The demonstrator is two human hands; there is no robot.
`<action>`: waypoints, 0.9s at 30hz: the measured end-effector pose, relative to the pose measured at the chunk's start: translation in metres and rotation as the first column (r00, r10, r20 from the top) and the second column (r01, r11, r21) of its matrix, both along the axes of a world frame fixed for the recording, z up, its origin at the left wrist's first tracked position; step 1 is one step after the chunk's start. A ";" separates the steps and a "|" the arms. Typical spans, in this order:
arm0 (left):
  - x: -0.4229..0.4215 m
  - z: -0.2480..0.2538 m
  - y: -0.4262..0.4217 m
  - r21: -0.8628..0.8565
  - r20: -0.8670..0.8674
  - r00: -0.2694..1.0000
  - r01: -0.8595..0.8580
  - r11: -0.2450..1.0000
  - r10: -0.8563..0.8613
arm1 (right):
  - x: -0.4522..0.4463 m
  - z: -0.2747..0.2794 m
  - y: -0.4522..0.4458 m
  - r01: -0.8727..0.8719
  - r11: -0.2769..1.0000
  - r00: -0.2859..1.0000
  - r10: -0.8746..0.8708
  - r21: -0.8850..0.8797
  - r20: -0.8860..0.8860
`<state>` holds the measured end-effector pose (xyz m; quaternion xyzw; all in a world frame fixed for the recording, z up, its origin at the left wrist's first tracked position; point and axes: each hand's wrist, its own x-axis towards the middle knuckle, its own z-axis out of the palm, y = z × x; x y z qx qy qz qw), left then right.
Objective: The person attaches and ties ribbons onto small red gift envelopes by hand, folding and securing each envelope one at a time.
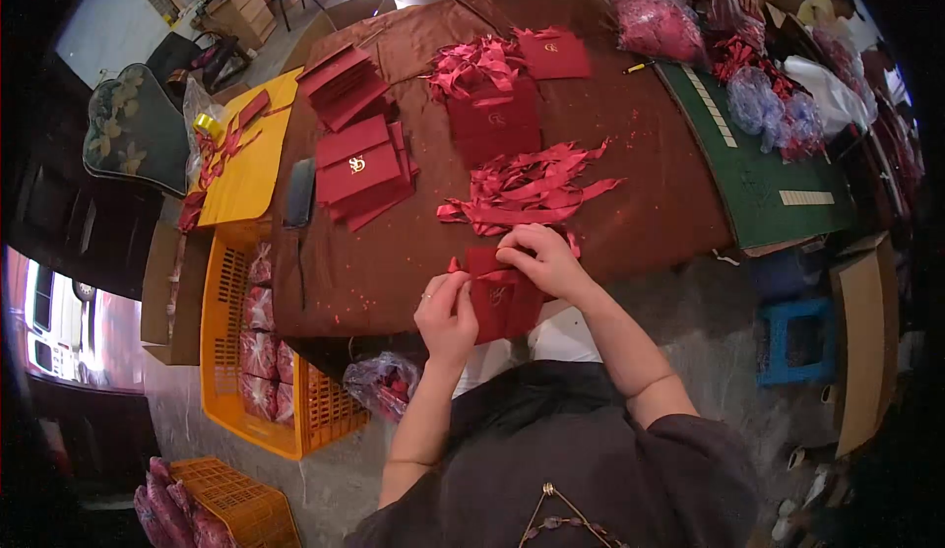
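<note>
At the near table edge a small red paper gift bag (pixel 510 307) with a gold emblem lies in front of my body. My left hand (pixel 448 320) is at its left side, fingers pinched, with a red ribbon (pixel 454 264) tip poking up from them. Over the bag's top, my right hand (pixel 551 260) is closed in a pinch on what looks like the same ribbon; its fingertips partly hide it. Just beyond my hands lies a loose pile of cut red ribbons (pixel 532 189). Farther back is another red gift bag (pixel 492 125) with ribbons heaped above it.
Stacked red bags (pixel 359 164) lie left on the brown-covered table (pixel 650 184), beside a dark phone-like object (pixel 299 193). A yellow board (pixel 258 154) adjoins. An orange crate (pixel 219 351) holds wrapped packs. On the right are a green board (pixel 758 184), a blue stool (pixel 795 341) and another person (pixel 827 4).
</note>
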<state>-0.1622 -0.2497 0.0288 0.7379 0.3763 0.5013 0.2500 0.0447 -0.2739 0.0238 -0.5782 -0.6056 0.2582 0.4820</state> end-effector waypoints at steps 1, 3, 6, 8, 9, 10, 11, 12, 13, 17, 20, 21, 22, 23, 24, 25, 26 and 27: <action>-0.002 -0.001 0.000 0.018 0.009 0.998 -0.055 0.998 0.055 | -0.001 -0.001 0.001 0.015 1.000 0.999 -0.015 0.000 -0.040; -0.020 0.007 0.010 -0.197 0.106 0.985 -0.116 0.974 0.139 | 0.014 -0.008 0.003 0.096 0.995 0.994 -0.097 -0.041 -0.044; -0.042 -0.010 0.033 -0.266 0.162 0.957 -0.194 0.944 0.242 | 0.021 -0.015 0.005 0.130 0.991 0.991 -0.131 -0.040 -0.020; -0.041 -0.015 0.043 -0.321 0.120 0.957 -0.216 0.922 0.265 | 0.020 -0.022 0.013 0.147 0.988 0.988 -0.144 -0.053 0.051; -0.039 -0.016 0.047 -0.072 -0.115 0.927 -0.366 0.928 0.357 | 0.017 -0.024 0.016 0.174 0.984 0.983 -0.170 -0.048 0.076; -0.036 -0.018 0.044 -0.006 -0.173 0.900 -0.407 0.913 0.400 | 0.016 -0.026 0.019 0.174 0.984 0.982 -0.171 -0.045 0.077; -0.032 -0.022 0.036 0.062 -0.227 0.868 -0.439 0.896 0.441 | 0.016 -0.027 0.021 0.198 0.980 0.976 -0.198 0.015 0.089; -0.025 -0.011 0.024 0.105 -0.247 0.893 -0.362 0.926 0.377 | 0.016 -0.028 0.022 0.223 0.972 0.968 -0.229 0.073 0.099; -0.018 -0.004 0.009 0.087 -0.321 0.904 -0.267 0.960 0.281 | 0.017 -0.028 0.021 0.264 0.953 0.955 -0.280 0.151 0.099; -0.004 -0.034 -0.014 0.063 -0.498 0.849 -0.166 0.984 0.175 | 0.037 -0.009 0.004 0.551 0.830 0.828 -0.531 0.086 -0.180; -0.001 -0.046 -0.018 0.003 -0.522 0.837 -0.195 0.981 0.168 | 0.063 -0.009 -0.016 0.627 0.779 0.769 -0.622 0.011 0.151; 0.002 -0.046 -0.019 -0.014 -0.518 0.835 -0.224 0.974 0.185 | 0.064 -0.007 -0.021 0.605 0.795 0.774 -0.570 -0.055 0.277; 0.002 -0.040 -0.021 -0.027 -0.521 0.836 -0.220 0.975 0.174 | 0.063 -0.005 -0.026 0.584 0.803 0.772 -0.501 -0.124 0.392; 0.002 -0.041 -0.021 -0.026 -0.520 0.836 -0.218 0.976 0.173 | 0.061 -0.014 -0.026 0.573 0.806 0.778 -0.479 -0.147 0.406; 0.002 -0.042 -0.022 -0.019 -0.529 0.828 -0.233 0.972 0.188 | 0.055 -0.014 -0.026 0.617 0.763 0.728 -0.461 -0.193 0.507; 0.002 -0.042 -0.023 -0.014 -0.538 0.818 -0.250 0.968 0.204 | 0.050 -0.013 -0.026 0.660 0.714 0.675 -0.428 -0.233 0.601; 0.002 -0.043 -0.024 -0.014 -0.540 0.816 -0.253 0.967 0.206 | 0.050 -0.023 -0.027 0.632 0.750 0.706 -0.455 -0.194 0.542; 0.003 -0.041 -0.024 -0.036 -0.541 0.817 -0.261 0.965 0.201 | 0.051 -0.031 -0.026 0.628 0.753 0.711 -0.451 -0.197 0.539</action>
